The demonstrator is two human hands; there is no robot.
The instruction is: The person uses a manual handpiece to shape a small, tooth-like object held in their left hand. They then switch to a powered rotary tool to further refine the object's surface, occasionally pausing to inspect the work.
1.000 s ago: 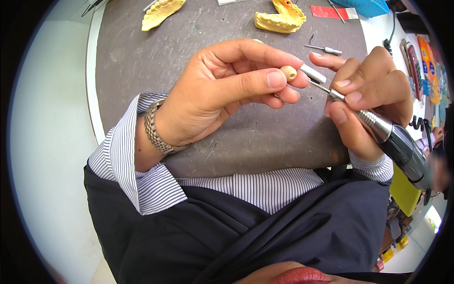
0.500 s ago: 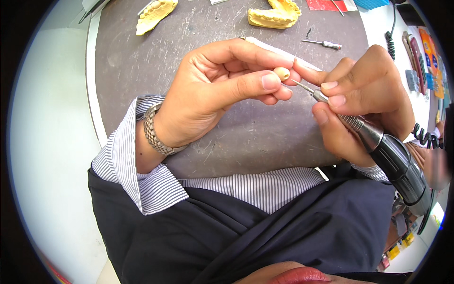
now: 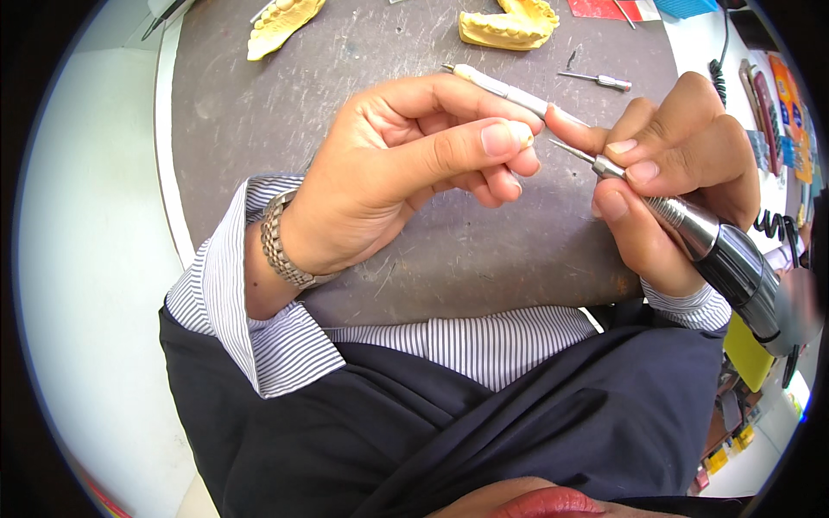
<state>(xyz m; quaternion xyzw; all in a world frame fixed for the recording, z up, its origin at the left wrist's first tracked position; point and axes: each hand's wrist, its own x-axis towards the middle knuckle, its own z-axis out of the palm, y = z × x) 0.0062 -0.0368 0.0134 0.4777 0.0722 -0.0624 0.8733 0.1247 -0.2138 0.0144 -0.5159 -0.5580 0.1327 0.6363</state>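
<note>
1. The left hand (image 3: 367,164) has its grip pinched on a small cream piece (image 3: 526,136), which sits between thumb and fingers, mostly hidden by the thumb. A snug but light pinch seems best; squeezing hard could make so small a thing slip.
2. The right hand (image 3: 682,160) has its grip wrapped round the nose of a dark handpiece (image 3: 734,268), whose thin bur (image 3: 570,148) points towards 10 o'clock. From the bur's tip, the cream piece lies just beside it at 9 o'clock (apart, as far as this angle shows).
3. 1 outstretched right finger (image 3: 572,129) reaches to the left fingertips and seems to meet them. That bridge is worth using: braced together, the 2 hands should wobble less.
4. Bring the bur in gently, with skin clear of its point; light pressure should guard against skidding or chipping.
5. Turning the piece a little past the thumb would help the eye judge contact.
6. Mind the pale pen-shaped tool (image 3: 496,85) at 11 o'clock from the piece; whether it touches the counter (image 3: 484,250), I cannot tell.
</note>
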